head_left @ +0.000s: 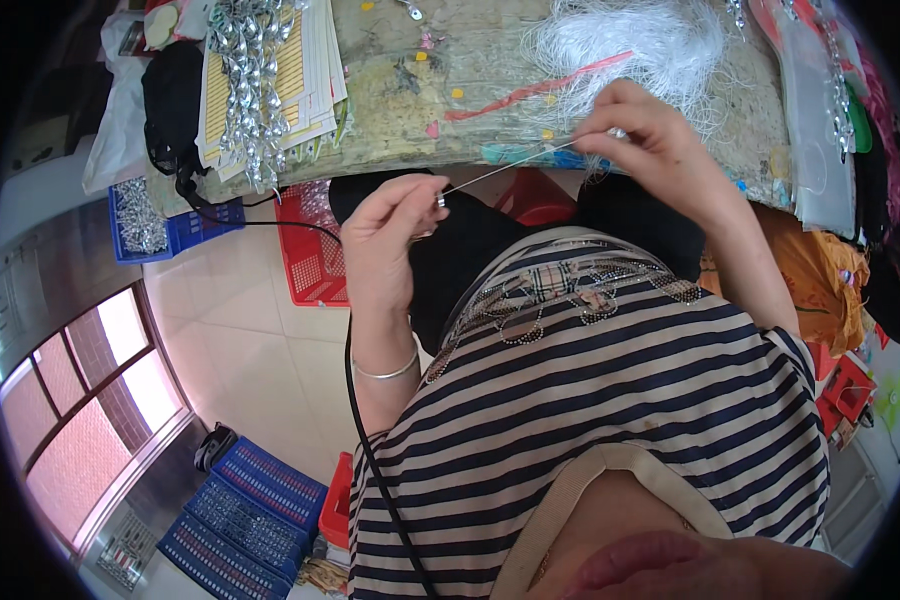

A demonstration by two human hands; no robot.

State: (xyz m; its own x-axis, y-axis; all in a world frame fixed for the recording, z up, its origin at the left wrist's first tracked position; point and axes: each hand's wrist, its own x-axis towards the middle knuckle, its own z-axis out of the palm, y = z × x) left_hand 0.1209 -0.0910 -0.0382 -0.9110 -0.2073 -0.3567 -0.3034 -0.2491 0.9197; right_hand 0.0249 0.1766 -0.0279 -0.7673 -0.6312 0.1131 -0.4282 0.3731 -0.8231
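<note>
One thread (510, 167), drawn nearly straight between the hands, just by the tabletop (390, 110) edge. Left hand (390, 215) pinches it beside a shiny bead (440, 200); right hand (645, 140) pinches farther along. Likely near weightless, limp, slippery, prone to tangling; best held between thumb and fingertip, close to the bead.

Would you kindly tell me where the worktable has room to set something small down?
The barest patch of worktable lies between the card stack and white threads, marked by small flecks. Crowded: the left end, with silvery strands and a black bag, and the near edge, where the left hand and right hand hold a thin strand taut.
</note>
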